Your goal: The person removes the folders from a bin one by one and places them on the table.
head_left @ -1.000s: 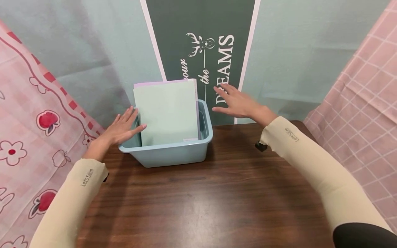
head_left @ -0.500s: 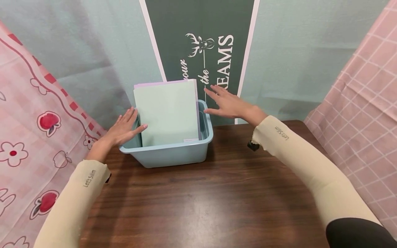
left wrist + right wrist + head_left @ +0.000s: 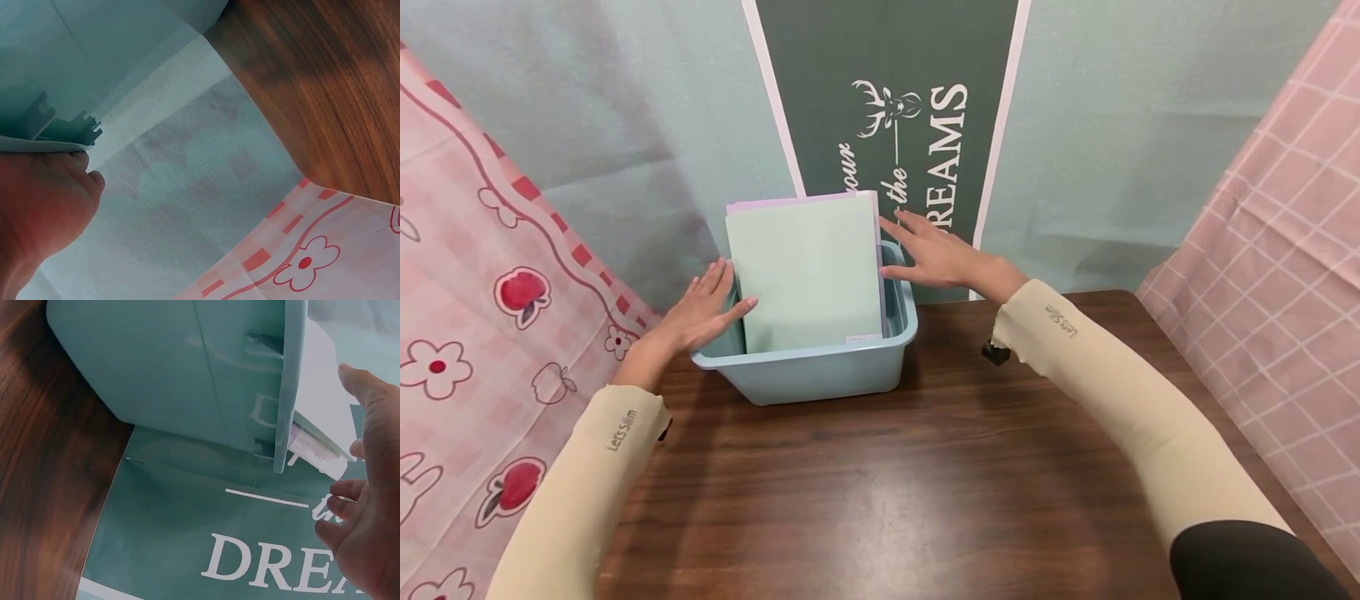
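A pale green folder or file stands upright in a light blue plastic bin, with a lilac one showing behind it. My left hand is at the bin's left rim, fingers extended and thumb reaching over the green folder's left edge. On the other side, my right hand hovers above the bin's right rim, fingers extended, its tips right at the folders' right edge. In the right wrist view, the right hand shows a gap between its thumb and the folders.
The bin stands at the back of a dark brown wooden table, near a grey-blue backdrop cloth with a dark green printed panel. Pink patterned cloth hangs at the left, pink checked cloth at the right.
My right hand has moved left, from beyond the bin's right side to the folders' right edge. The left hand, the folders and the bin have stayed nearly in place.
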### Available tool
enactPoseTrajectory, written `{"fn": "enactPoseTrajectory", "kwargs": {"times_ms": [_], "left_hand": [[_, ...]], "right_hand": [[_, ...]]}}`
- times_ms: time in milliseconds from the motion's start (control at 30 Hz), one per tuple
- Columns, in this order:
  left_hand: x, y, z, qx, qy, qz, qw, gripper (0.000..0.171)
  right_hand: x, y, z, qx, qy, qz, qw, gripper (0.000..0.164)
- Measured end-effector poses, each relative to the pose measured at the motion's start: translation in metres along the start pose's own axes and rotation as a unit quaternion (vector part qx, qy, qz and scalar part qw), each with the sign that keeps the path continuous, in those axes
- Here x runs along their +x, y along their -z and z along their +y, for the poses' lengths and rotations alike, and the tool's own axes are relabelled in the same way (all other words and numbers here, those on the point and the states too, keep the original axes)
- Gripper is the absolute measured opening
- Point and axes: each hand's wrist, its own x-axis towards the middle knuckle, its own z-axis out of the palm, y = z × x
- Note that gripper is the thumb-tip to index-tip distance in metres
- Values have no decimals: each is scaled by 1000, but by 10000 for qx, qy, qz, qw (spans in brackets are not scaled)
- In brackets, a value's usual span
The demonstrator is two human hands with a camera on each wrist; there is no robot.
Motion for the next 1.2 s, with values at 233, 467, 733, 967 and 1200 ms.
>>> {"fn": "enactPoseTrajectory", "kwargs": {"times_ms": [233,467,733,967,1200], "left_hand": [[-1,-2,0,-19,-24,-4,10000,94],[-2,-3,-1,-93,-80,136,9998,92],[0,-4,-1,-114,-137,181,9997,86],[-1,-4,0,-129,-95,165,9997,86],[0,-7,-3,-201,-154,285,9993,87]], "right_hand": [[8,-2,-6,190,42,-51,9998,93],[16,-3,-11,502,112,-147,9986,95],[24,-8,-14,700,105,-110,9974,93],[28,-12,-18,1107,-43,-60,9938,93],[33,-17,-21,1591,-141,138,9871,93]]}}
